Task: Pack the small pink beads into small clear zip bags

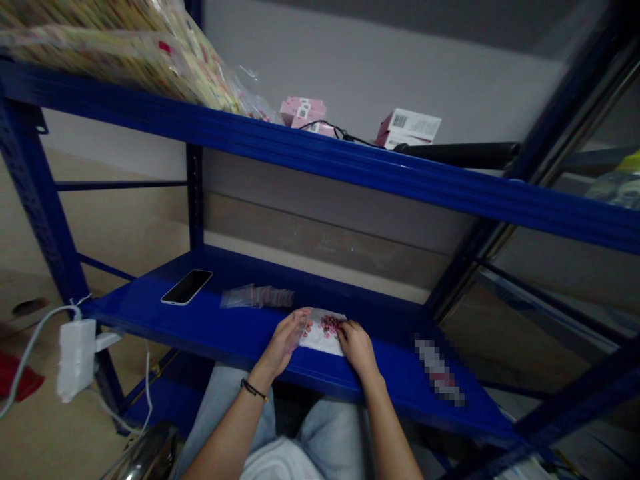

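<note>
A white sheet (320,343) lies near the front edge of the blue shelf, with several small pink and red pieces (330,325) heaped on it. At its left side my left hand (287,339) is closed around what looks like a small clear plastic bag (303,325), with a few orange-red pieces beside it. My right hand (357,347) rests at the right edge of the sheet, its fingertips pinched together at the pink pieces. What those fingers hold is too small to make out. Behind my left hand lies an overlapping row of small clear bags (257,296).
A phone (187,287) lies on the left of the blue shelf (225,333). A blurred-out item (437,370) is at the right. Overhead, a blue beam (320,150) crosses in front, below pink boxes (303,110) and bagged goods. A white power strip (76,357) hangs at left.
</note>
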`<state>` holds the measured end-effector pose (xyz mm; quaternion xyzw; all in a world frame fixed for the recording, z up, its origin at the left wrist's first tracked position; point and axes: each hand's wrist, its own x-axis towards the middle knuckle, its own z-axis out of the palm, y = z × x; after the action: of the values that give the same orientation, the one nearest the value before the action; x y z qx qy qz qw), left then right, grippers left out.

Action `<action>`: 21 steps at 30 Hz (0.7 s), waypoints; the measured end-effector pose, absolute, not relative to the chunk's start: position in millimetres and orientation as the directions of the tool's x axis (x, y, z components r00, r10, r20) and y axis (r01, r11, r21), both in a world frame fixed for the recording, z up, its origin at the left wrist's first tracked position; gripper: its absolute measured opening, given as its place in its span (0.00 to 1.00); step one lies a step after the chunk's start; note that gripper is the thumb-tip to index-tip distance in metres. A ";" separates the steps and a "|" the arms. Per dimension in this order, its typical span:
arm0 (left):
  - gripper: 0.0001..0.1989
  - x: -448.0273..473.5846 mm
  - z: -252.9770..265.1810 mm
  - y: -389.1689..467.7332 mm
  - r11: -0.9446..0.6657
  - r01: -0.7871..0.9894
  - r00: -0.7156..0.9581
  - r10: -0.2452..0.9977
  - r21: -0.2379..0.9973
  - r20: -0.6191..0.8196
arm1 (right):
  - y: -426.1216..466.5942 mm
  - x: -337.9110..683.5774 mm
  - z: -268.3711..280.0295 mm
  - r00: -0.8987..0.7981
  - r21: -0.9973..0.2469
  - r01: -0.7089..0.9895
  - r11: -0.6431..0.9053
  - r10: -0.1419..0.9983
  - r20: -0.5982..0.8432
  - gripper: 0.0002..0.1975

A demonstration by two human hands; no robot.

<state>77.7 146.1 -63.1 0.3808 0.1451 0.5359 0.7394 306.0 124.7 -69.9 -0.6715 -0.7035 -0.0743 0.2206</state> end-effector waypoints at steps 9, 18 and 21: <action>0.21 84.0 -64.4 143.9 -0.151 -0.391 0.383 0.870 0.908 0.310 | 122.5 289.0 -47.4 0.145 -0.670 0.702 0.243 0.872 0.467 0.17; 0.21 84.7 -65.2 144.9 -0.147 -0.371 0.384 0.875 0.917 0.296 | 107.9 274.9 -17.3 0.058 -0.646 0.700 0.305 0.877 0.477 0.16; 0.20 81.2 -65.3 145.7 0.014 -0.530 0.375 0.901 0.848 0.219 | 108.1 296.9 -27.1 0.036 -0.500 0.851 0.159 0.933 0.357 0.11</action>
<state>81.2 145.7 -65.3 0.4686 0.1978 0.5228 0.6840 296.9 108.1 -27.1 -0.6453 -0.6914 0.0645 0.3185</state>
